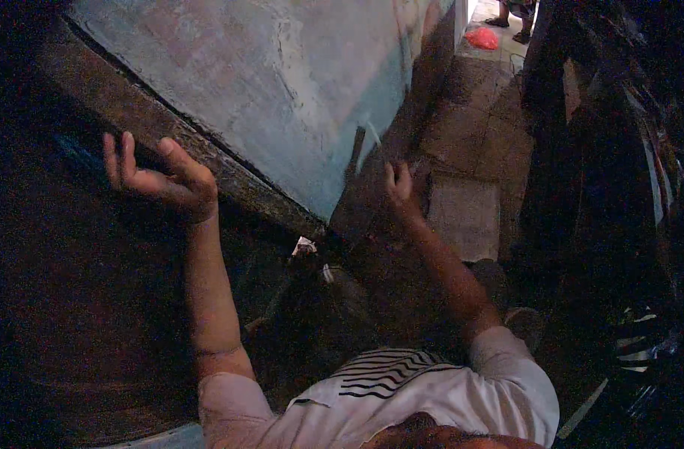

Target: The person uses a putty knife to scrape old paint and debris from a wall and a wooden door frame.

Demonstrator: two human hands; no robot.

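Observation:
My left hand [161, 178] is raised beside a dark, rough ledge [229, 177] along the foot of a worn pale-blue wall [252, 84]. Its fingers are curled loosely and apart, with nothing visible in them. My right hand [399, 184] hovers near the wall's right-hand corner, fingers bent. A thin pale streak [374, 134] and a dark narrow strip [356, 151] show just beyond its fingertips. Blur and gloom hide whether the hand grips either one.
A tiled passage floor [465, 123] leads to a bright doorway, where another person's legs [513, 19] stand by a red plastic bag [482, 38]. A pale flat slab [464, 219] lies on the floor. Shiny, plastic-like wrapping [650, 151] rises on the right. Deep shadow covers the left.

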